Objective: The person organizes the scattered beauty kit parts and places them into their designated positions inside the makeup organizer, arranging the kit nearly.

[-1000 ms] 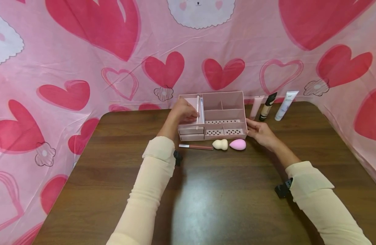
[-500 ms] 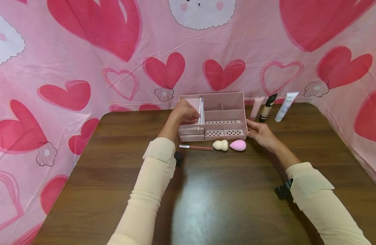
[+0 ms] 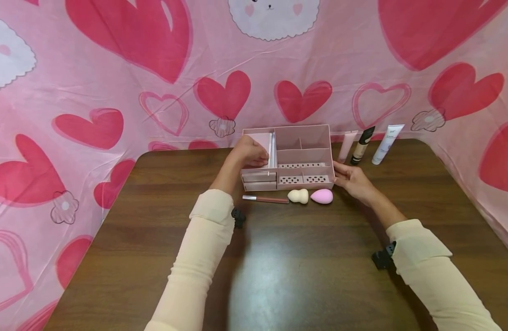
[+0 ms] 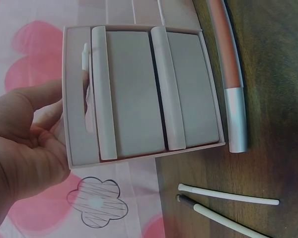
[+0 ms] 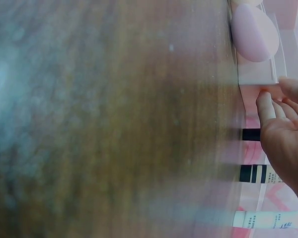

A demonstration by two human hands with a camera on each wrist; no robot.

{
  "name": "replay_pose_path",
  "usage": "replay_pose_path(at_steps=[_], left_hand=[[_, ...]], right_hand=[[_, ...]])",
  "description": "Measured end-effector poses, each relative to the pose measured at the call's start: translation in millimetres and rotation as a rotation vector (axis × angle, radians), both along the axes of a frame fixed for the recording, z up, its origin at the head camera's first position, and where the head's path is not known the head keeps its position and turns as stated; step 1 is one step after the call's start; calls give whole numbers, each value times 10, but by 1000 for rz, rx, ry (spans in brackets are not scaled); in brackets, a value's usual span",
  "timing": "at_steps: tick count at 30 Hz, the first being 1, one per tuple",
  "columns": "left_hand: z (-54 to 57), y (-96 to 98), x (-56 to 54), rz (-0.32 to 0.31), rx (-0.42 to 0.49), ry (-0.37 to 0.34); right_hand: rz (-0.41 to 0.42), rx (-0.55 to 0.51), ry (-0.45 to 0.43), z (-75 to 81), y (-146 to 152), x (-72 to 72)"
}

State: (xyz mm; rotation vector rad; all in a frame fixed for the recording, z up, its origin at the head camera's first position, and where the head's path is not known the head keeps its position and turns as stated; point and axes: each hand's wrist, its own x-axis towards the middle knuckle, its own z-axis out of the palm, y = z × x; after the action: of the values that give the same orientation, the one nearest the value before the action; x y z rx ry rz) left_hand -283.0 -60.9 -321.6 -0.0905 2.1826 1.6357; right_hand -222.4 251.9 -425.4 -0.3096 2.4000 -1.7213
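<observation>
The pink makeup organizer [image 3: 303, 158] stands at the back of the table against the cloth. Over its left compartment, my left hand [image 3: 251, 152] has its fingers curled down behind the front wall, pinching a slim white makeup brush [image 3: 269, 154] beside another white one. In the left wrist view a pale pointed tip [image 4: 85, 54] shows at the slot of the front panel, left of two drawers [image 4: 134, 94]. The fingertips are partly hidden by that panel. My right hand [image 3: 353, 180] touches the organizer's right side, its fingers extended and thumb near the front edge.
Before the organizer lie a brown lip gloss tube [image 3: 268, 199], a cream sponge [image 3: 298, 196] and a pink sponge [image 3: 321, 196]. A pink tube [image 3: 347, 145], foundation bottle [image 3: 360, 148] and white tube [image 3: 386, 145] stand right. Two thin white-handled sticks [image 4: 233, 195] lie on the table.
The makeup brush in my left hand has shifted right and lower, and now leans beside the other one at the compartment's right wall. My right hand has stayed at the organizer's side.
</observation>
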Motion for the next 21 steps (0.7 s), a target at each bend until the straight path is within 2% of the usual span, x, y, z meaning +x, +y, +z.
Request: replay_pose_path(at_steps=[7,13,18,21], left_hand=[[11,-48,16,5,40,-4],[23,-105,46,26,112,10],[-2,-181,73,53,161,76],[6,-241,101,69,132,151]], right_hand=[[7,-10,-5,-3,2,-5],[9,-18,1,3,-2,-2],[7,2,-3,3,0,1],[6,9,-2,0,3,-5]])
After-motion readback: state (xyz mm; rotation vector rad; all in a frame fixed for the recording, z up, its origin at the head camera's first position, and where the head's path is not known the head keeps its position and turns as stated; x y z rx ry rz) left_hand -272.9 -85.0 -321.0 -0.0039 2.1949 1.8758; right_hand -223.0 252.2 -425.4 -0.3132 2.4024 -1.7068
